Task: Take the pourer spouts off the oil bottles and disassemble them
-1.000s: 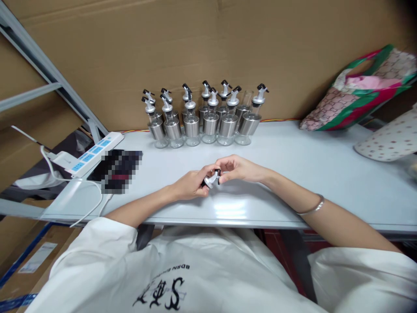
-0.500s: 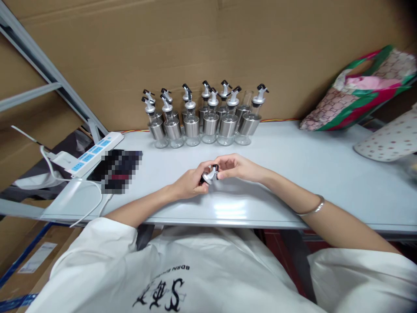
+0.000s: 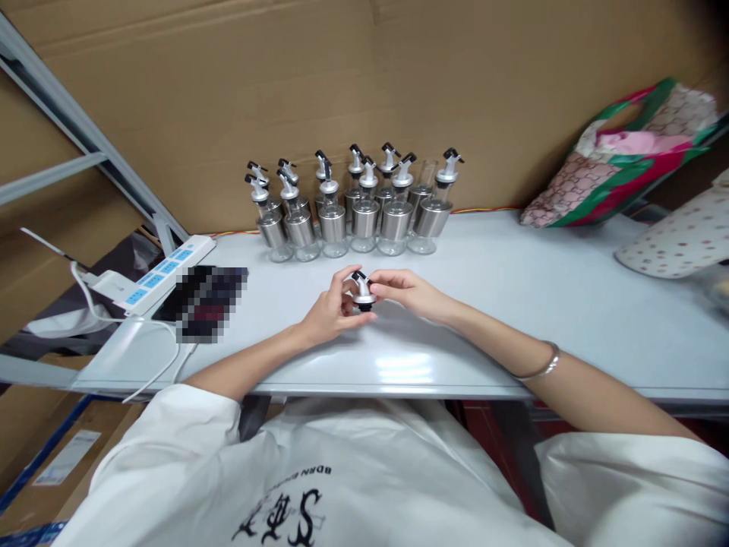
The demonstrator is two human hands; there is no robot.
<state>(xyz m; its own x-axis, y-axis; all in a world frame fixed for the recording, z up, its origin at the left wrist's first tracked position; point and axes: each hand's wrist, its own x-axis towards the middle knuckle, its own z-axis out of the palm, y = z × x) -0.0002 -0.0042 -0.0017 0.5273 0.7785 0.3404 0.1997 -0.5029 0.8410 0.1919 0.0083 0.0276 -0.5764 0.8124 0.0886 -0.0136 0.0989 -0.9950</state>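
Both my hands meet over the middle of the pale table [image 3: 512,304]. Between them is a small silver-and-black pour spout cap [image 3: 361,292], standing upright. My left hand [image 3: 330,313] curls round it from the left, fingers pinched on it. My right hand [image 3: 405,292] pinches it from the right, fingertips at its top. Behind, against the cardboard wall, stands a cluster of several glass and steel dispenser bottles [image 3: 353,216], most with spout caps; one bottle [image 3: 422,194] near the right end has no cap.
A white power strip [image 3: 162,272] with cable and a blurred dark object [image 3: 208,300] lie at the left. A colourful bag [image 3: 620,152] and a dotted fabric item [image 3: 677,239] sit at the right. A metal rack frame [image 3: 85,144] slants at the left.
The spout cap has turned from lying sideways to standing upright, and both hands have shifted slightly away from me with it.
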